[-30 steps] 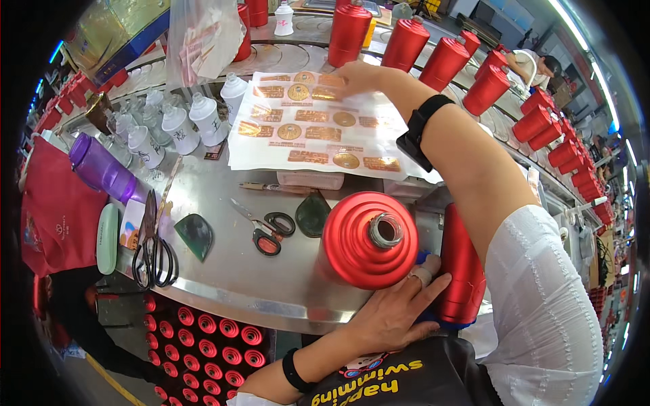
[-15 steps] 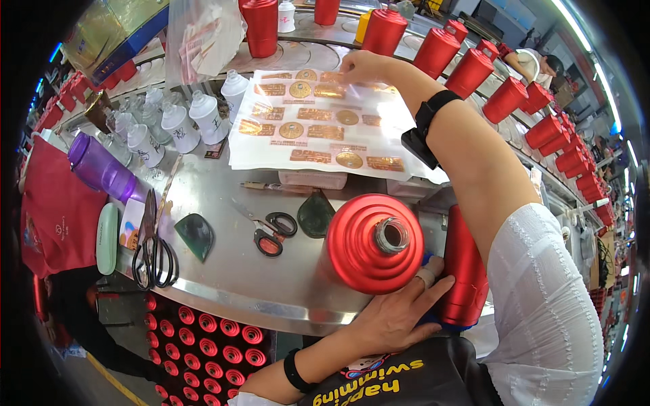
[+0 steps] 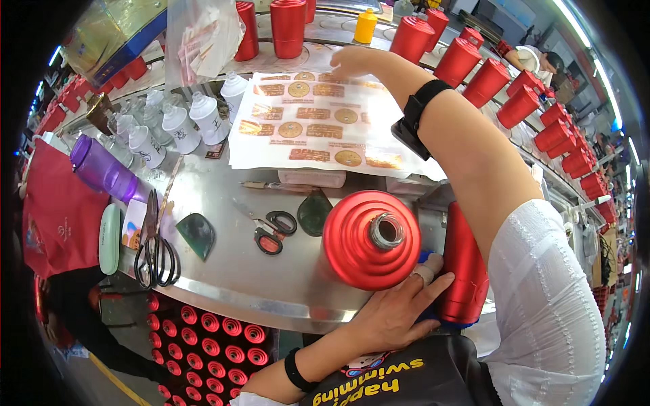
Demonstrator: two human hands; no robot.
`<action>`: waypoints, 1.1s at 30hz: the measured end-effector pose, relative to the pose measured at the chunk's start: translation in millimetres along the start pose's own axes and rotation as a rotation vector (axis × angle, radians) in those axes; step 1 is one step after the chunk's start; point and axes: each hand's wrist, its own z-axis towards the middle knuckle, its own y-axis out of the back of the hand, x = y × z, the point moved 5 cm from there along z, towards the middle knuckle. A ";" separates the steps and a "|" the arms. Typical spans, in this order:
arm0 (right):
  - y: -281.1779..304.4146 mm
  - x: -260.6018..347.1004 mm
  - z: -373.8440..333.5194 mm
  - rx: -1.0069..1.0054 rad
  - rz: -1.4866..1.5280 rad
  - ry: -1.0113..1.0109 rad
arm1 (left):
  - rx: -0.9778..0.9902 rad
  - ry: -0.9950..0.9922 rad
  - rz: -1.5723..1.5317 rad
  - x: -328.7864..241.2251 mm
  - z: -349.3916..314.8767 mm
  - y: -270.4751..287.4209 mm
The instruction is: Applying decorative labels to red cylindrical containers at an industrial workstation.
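My left hand (image 3: 399, 301) rests with its fingers spread against a red bottle (image 3: 465, 271) that lies on its side over something blue (image 3: 428, 312). Just beyond that hand stands another red bottle (image 3: 369, 247), ringed at the shoulder, its clear glass mouth uncapped. My right hand (image 3: 352, 62) is at the far edge of a stack of white sticker sheets (image 3: 271, 150) printed with gold labels. Its fingers are bent together; whatever is between them, if anything, is too small to make out.
Black-handled scissors (image 3: 271, 233), green scraper pieces (image 3: 195, 235), large shears (image 3: 155, 254) and a purple bottle (image 3: 101, 169) lie on the metal table. White-topped glass bottles (image 3: 179, 128) stand left. Red bottles (image 3: 487, 81) and a yellow one (image 3: 365, 27) ride a curved conveyor. Crated red bottles (image 3: 210, 347) are below.
My right hand has shifted slightly left and away, toward the sheet's far edge. Bottles on the conveyor have moved along to the right. My left hand stays in place.
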 end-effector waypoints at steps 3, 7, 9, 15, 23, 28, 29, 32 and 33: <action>-10.0 2.0 -3.7 0.026 0.024 -0.024 | -0.013 0.007 -0.005 1.8 -1.3 1.1; 0.7 1.0 -9.6 -0.018 0.171 -0.129 | -0.016 -0.003 -0.027 1.5 -0.6 3.0; 4.3 2.2 -11.4 -0.014 0.163 -0.087 | -0.003 -0.004 -0.018 1.6 0.0 2.8; 18.3 17.5 -16.2 -0.031 0.169 -0.001 | -0.006 -0.010 -0.006 1.7 -0.5 3.4; 14.0 5.6 -16.3 -0.018 0.221 -0.002 | 0.008 -0.011 -0.022 1.1 0.9 2.4; 20.7 6.4 -20.4 0.001 0.119 -0.021 | 0.026 0.017 -0.005 -1.7 3.3 4.7; 26.8 8.7 -22.3 0.001 0.120 -0.026 | 0.031 0.015 -0.007 -1.6 2.7 4.1; 41.0 12.7 -30.8 -0.024 0.047 -0.045 | 0.020 0.029 0.034 0.7 1.9 2.1; 35.5 16.8 -35.0 0.082 0.034 0.016 | 0.001 0.022 0.042 0.2 2.7 2.3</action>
